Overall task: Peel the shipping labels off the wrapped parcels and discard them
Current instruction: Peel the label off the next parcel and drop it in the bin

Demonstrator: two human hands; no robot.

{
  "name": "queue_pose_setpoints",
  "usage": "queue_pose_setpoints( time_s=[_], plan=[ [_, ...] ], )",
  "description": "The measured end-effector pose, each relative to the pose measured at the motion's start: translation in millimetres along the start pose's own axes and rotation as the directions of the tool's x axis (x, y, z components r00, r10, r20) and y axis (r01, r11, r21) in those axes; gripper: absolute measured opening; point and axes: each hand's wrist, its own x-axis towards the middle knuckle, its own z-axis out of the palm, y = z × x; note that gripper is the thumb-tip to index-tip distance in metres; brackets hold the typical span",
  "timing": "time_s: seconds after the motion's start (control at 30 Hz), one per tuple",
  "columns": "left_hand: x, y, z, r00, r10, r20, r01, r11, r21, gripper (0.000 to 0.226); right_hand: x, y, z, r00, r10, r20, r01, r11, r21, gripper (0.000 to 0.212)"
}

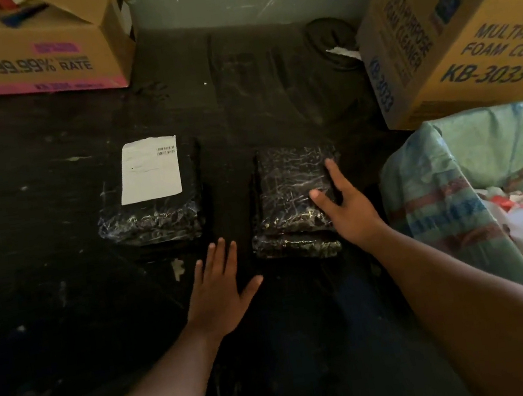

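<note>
Two stacks of black plastic-wrapped parcels lie on a dark floor. The left parcel [153,210] carries a white shipping label [149,169] with a barcode on its top face. The right parcel [292,186] shows no label and sits on another parcel [297,245] beneath it. My right hand [344,205] rests flat with straight fingers on the right side of the top right parcel. My left hand [219,289] hovers open, fingers spread, over the floor between the two stacks, just in front of them, holding nothing.
A cardboard box [28,53] stands at the back left and a foam cleaner box [454,43] at the back right. A green woven sack [453,176] holding crumpled paper and plastic lies at my right. A dark coiled item [331,41] sits near the wall.
</note>
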Motion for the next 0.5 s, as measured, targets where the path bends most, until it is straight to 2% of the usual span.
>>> queue_pose_setpoints(
  time_s=[0.07, 0.23, 0.37, 0.5],
  plan=[
    [-12.6, -6.9, 19.1, 0.999, -0.009, 0.037, 0.004, 0.992, 0.128, 0.091, -0.6, 3.7, 4.1, 0.999, -0.044, 0.012, 0.045, 0.998, -0.041, 0.063],
    [0.6, -2.9, 4.9, 1.000, -0.012, 0.018, 0.009, 0.988, 0.153, 0.086, 1.7, -14.2, -3.0, 0.988, -0.073, -0.135, 0.067, 0.997, -0.048, 0.057],
    [-22.4, -4.2, 11.9, 0.999, -0.029, 0.031, 0.023, 0.986, 0.167, 0.083, -10.0, -23.9, -7.4, 0.979, -0.116, -0.167, 0.111, 0.993, -0.035, 0.049],
    [-48.2, -3.3, 18.7, 0.999, -0.044, 0.005, 0.042, 0.985, 0.165, 0.080, -47.4, -15.6, -9.4, 0.980, -0.097, -0.175, 0.120, 0.985, 0.124, 0.048]
  ],
)
